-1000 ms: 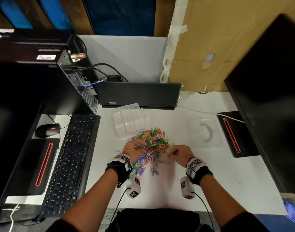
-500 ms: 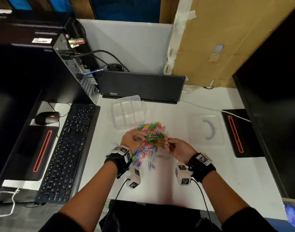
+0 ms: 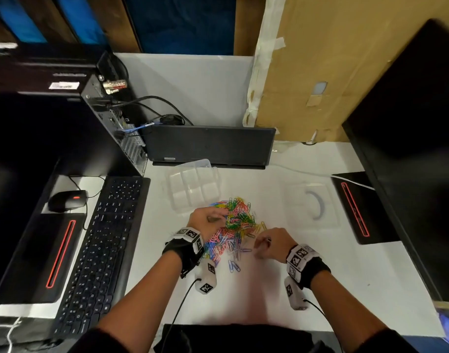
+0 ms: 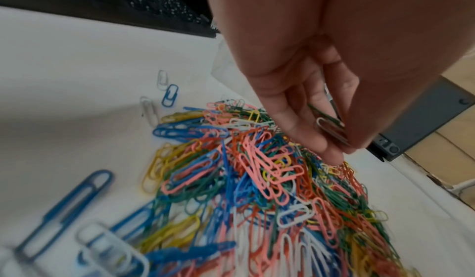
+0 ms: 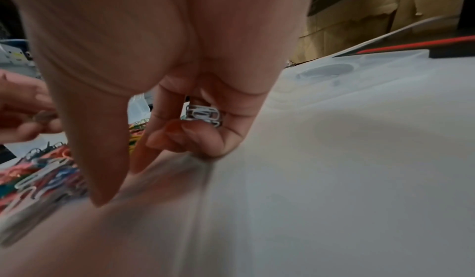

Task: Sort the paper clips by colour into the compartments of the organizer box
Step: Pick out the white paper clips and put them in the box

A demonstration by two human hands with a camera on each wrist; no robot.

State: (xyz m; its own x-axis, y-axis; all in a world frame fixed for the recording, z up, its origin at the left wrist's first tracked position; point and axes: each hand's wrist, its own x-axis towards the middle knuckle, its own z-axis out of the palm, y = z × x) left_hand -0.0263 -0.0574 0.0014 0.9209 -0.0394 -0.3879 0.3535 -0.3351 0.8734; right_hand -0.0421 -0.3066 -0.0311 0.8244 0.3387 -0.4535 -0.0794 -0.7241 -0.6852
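Observation:
A heap of mixed-colour paper clips (image 3: 235, 225) lies on the white desk, and fills the lower part of the left wrist view (image 4: 257, 190). Just beyond it stands the clear organizer box (image 3: 193, 187), its compartments showing no clips. My left hand (image 3: 210, 220) is over the heap's left side, and its thumb and fingers (image 4: 318, 139) pinch a few green and white clips (image 4: 330, 128). My right hand (image 3: 265, 244) is at the heap's right edge, fingers curled round a small bunch of white clips (image 5: 204, 114).
The box's clear lid (image 3: 311, 205) lies to the right. A black keyboard (image 3: 101, 248) and mouse (image 3: 66, 200) are on the left. A closed laptop (image 3: 208, 146) stands behind the box, a monitor base (image 3: 358, 207) to the right. Loose blue clips (image 3: 233, 266) lie nearest me.
My right hand has shifted a little along the heap's right edge, still holding its clips. The left hand stays on the heap's left side. The head camera has moved.

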